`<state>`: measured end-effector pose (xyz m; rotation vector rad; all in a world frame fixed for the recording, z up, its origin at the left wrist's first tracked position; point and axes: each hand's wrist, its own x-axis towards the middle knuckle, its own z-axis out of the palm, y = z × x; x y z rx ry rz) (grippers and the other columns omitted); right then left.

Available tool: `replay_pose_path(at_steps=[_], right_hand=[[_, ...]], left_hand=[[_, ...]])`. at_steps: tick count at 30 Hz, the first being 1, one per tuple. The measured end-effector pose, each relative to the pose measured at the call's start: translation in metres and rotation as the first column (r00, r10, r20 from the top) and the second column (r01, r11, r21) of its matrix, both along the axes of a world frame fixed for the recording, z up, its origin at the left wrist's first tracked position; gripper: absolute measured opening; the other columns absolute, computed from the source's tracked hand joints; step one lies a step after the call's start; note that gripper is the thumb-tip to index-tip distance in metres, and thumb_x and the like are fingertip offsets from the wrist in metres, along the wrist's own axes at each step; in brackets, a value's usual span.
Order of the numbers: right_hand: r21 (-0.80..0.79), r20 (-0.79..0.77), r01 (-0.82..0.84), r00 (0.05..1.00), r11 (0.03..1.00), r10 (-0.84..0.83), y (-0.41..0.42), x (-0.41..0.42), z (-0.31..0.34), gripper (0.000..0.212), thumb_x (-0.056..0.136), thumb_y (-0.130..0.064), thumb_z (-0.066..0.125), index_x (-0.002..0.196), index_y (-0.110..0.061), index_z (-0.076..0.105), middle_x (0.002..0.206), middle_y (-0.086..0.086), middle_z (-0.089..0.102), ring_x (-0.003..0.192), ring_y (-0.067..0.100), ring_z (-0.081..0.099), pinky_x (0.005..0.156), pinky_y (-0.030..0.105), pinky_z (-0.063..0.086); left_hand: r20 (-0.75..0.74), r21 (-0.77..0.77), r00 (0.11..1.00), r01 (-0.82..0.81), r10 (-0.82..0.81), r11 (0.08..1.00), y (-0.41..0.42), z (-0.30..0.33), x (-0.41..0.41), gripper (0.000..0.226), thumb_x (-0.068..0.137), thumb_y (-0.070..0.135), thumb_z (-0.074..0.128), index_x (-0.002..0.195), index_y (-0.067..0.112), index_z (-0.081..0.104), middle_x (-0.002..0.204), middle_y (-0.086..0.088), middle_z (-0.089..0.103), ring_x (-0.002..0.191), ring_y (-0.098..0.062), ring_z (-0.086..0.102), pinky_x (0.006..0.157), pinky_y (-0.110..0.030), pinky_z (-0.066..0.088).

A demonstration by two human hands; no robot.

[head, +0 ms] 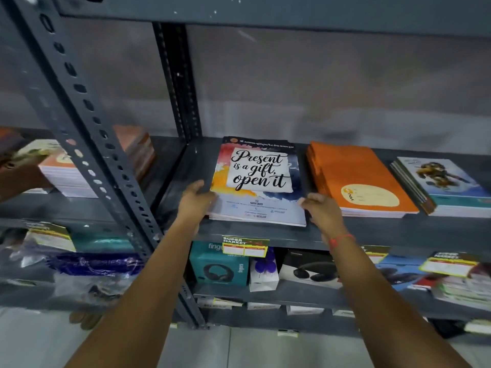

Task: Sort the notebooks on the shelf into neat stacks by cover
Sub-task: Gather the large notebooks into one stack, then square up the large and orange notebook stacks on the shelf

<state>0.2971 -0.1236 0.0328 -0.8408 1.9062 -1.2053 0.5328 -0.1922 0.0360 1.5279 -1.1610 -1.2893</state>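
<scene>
A stack of notebooks with a "Present is a gift, open it" cover (259, 179) lies on the grey shelf (265, 236). My left hand (196, 200) presses against the stack's left edge and my right hand (320, 211) against its right edge, fingers curled onto the sides. To the right sits a stack of orange notebooks (356, 179), then a stack with a dark figure on a blue cover (443, 184).
A slotted grey upright (87, 123) stands left of the stack. Beyond it lie more notebook stacks (66, 176) and another person's hand (16, 179). The lower shelf holds headphone boxes (220, 266) and price tags (245, 247).
</scene>
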Motion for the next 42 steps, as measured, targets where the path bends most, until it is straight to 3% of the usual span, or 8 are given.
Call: replay_pose_path(at_steps=[3, 7, 10, 14, 18, 27, 32, 42], right_hand=[[-0.078, 0.184, -0.056, 0.98, 0.995, 0.07, -0.006, -0.005, -0.002, 0.061, 0.093, -0.043, 0.044, 0.145, -0.013, 0.033, 0.153, 0.007, 0.035, 0.14, 0.024, 0.032, 0.117, 0.044, 0.024], [-0.161, 0.337, -0.142, 0.922, 0.977, 0.19, -0.015, -0.005, -0.012, 0.069, 0.094, -0.055, 0.021, 0.15, -0.015, 0.015, 0.156, -0.006, 0.023, 0.14, 0.01, 0.029, 0.106, 0.017, 0.025], [-0.184, 0.345, -0.145, 0.917, 0.972, 0.202, -0.022, 0.0, -0.021, 0.06, 0.095, -0.052, 0.023, 0.145, -0.02, 0.032, 0.112, -0.024, 0.05, 0.081, -0.017, 0.055, 0.063, -0.004, 0.044], [-0.211, 0.325, -0.168, 0.917, 0.963, 0.232, -0.029, -0.004, -0.032, 0.041, 0.092, -0.056, 0.032, 0.098, -0.04, 0.069, 0.093, -0.027, 0.073, 0.09, -0.011, 0.066, 0.084, 0.024, 0.05], [-0.156, 0.24, -0.243, 0.931, 0.957, 0.276, -0.033, -0.007, -0.029, 0.066, 0.086, -0.065, 0.034, 0.143, -0.032, 0.035, 0.152, -0.006, 0.037, 0.141, 0.015, 0.031, 0.117, 0.045, 0.022], [-0.175, 0.305, -0.169, 0.927, 0.97, 0.217, -0.071, -0.019, -0.014, 0.065, 0.093, -0.057, 0.026, 0.146, -0.019, 0.031, 0.133, -0.014, 0.048, 0.123, 0.003, 0.042, 0.087, 0.011, 0.043], [-0.166, 0.329, -0.18, 0.917, 0.97, 0.227, -0.085, -0.013, -0.014, 0.052, 0.09, -0.058, 0.036, 0.099, -0.019, 0.07, 0.086, 0.003, 0.077, 0.076, 0.02, 0.075, 0.064, 0.032, 0.061], [-0.254, 0.294, -0.223, 0.909, 0.941, 0.294, -0.071, -0.016, -0.018, 0.049, 0.096, -0.046, 0.035, 0.123, -0.013, 0.059, 0.125, 0.016, 0.063, 0.117, 0.036, 0.059, 0.101, 0.051, 0.045]], left_hand=[[-0.116, 0.069, 0.993, 0.021, -0.012, 0.997, -0.004, 0.0, -0.004, 0.039, 0.09, 0.043, 0.049, 0.116, 0.014, 0.057, 0.127, -0.01, 0.059, 0.112, -0.026, 0.057, 0.102, -0.043, 0.043], [-0.214, 0.047, 0.976, 0.053, -0.042, 0.998, -0.002, -0.013, -0.008, 0.052, 0.091, 0.059, 0.03, 0.068, 0.031, 0.068, 0.07, 0.014, 0.075, 0.062, 0.002, 0.07, 0.07, -0.027, 0.047], [-0.298, 0.047, 0.954, 0.038, -0.022, 0.998, -0.002, -0.016, -0.008, 0.056, 0.091, 0.06, 0.028, 0.115, 0.024, 0.064, 0.121, 0.005, 0.065, 0.096, -0.004, 0.065, 0.09, -0.028, 0.044], [-0.157, -0.003, 0.985, 0.077, -0.076, 0.997, -0.001, -0.02, -0.01, 0.048, 0.09, 0.062, 0.023, 0.095, 0.045, 0.068, 0.1, 0.019, 0.072, 0.1, -0.002, 0.063, 0.095, -0.029, 0.038], [-0.055, 0.012, 0.994, 0.093, -0.092, 0.996, -0.002, -0.022, -0.012, 0.057, 0.089, 0.063, 0.022, 0.107, 0.031, 0.066, 0.114, -0.002, 0.069, 0.11, -0.021, 0.059, 0.104, -0.039, 0.038], [-0.2, 0.06, 0.952, 0.249, -0.233, 0.967, -0.061, -0.009, -0.009, 0.077, 0.087, 0.068, 0.011, 0.146, 0.019, 0.023, 0.156, 0.0, 0.023, 0.141, -0.018, 0.028, 0.11, -0.036, 0.024], [-0.232, -0.011, 0.933, 0.278, -0.273, 0.96, -0.07, -0.014, -0.017, 0.056, 0.088, 0.067, 0.015, 0.096, 0.035, 0.061, 0.081, 0.017, 0.075, 0.072, -0.001, 0.072, 0.052, -0.014, 0.054], [-0.24, -0.06, 0.901, 0.359, -0.362, 0.931, -0.049, -0.016, -0.003, 0.052, 0.087, 0.066, 0.026, 0.069, 0.046, 0.071, 0.069, 0.023, 0.074, 0.071, 0.0, 0.072, 0.05, -0.017, 0.055]])
